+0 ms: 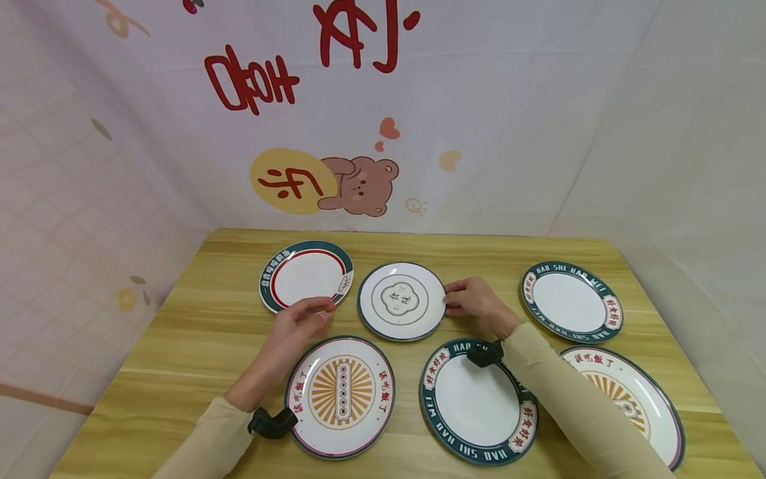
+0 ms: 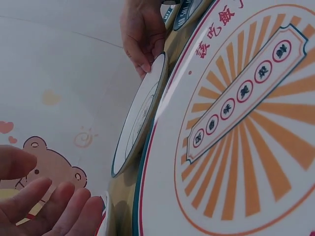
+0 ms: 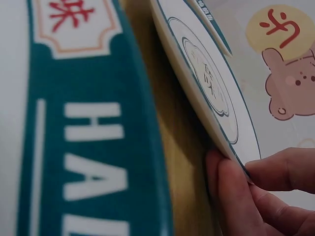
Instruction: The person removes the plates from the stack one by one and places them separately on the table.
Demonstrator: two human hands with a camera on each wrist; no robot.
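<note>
A white plate with a thin dark rim and a small central emblem (image 1: 402, 301) lies at the back middle of the table. My right hand (image 1: 477, 304) pinches its right edge, thumb on top and fingers beneath, as the right wrist view shows. My left hand (image 1: 301, 321) hovers, fingers relaxed and apart, near the front edge of the red-ringed, green-rimmed plate (image 1: 308, 273) at the back left; whether it touches that rim I cannot tell. Just below the left hand lies a plate with an orange sunburst (image 1: 323, 392). Under my right forearm sits a green-rimmed plate (image 1: 473, 406).
Another green-rimmed plate (image 1: 571, 299) lies at the back right. A second sunburst plate (image 1: 649, 406), partly hidden by my right sleeve, sits in front of it. The wooden table (image 1: 197, 346) meets a printed cloth backdrop (image 1: 491, 120) at its far edge.
</note>
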